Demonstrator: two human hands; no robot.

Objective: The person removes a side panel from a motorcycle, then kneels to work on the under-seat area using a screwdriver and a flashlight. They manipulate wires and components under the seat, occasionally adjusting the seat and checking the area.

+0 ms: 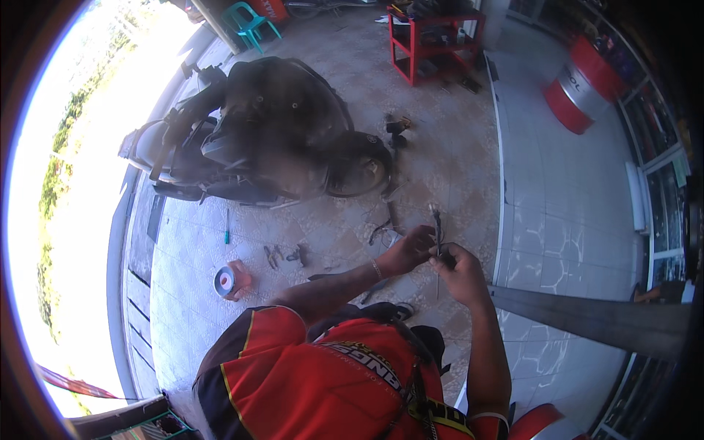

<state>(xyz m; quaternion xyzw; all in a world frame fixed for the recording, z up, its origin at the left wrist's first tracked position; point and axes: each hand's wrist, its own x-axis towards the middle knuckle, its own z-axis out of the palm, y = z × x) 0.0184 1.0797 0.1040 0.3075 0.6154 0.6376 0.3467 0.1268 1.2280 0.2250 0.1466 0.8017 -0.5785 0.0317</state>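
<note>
Holding a thin part point(438, 236) out in front of the body, above the floor point(469, 172). Wire or rod, honestly can't tell. Pinching near the middle with thumb and forefinger of the right hand point(462, 273). Left hand point(408, 251) right beside the upper half, fingers bent inward; can't tell if gripping or just touching. Looks light, fingertip stuff. Probably bendy up top, stiffer along the skinny straight bit below. Might be greasy, so best to hold by the thicker middle and go easy on the pale tip, possibly fragile.

Underfoot, patterned tile, hard-looking, likely slick if oily. Scattered on top: a teal-handled tool point(226, 237), a round tub point(224, 281), some loose bits point(295, 255). Big dark bike point(271, 139) ahead to the left, pretty smudgy. Further back, a red cart point(434, 48) and a green chair point(248, 26). Over right, a red drum point(576, 92) on greyer tiles point(539, 213), then glass shelves point(666, 216). Bright daylight on the left.
</note>
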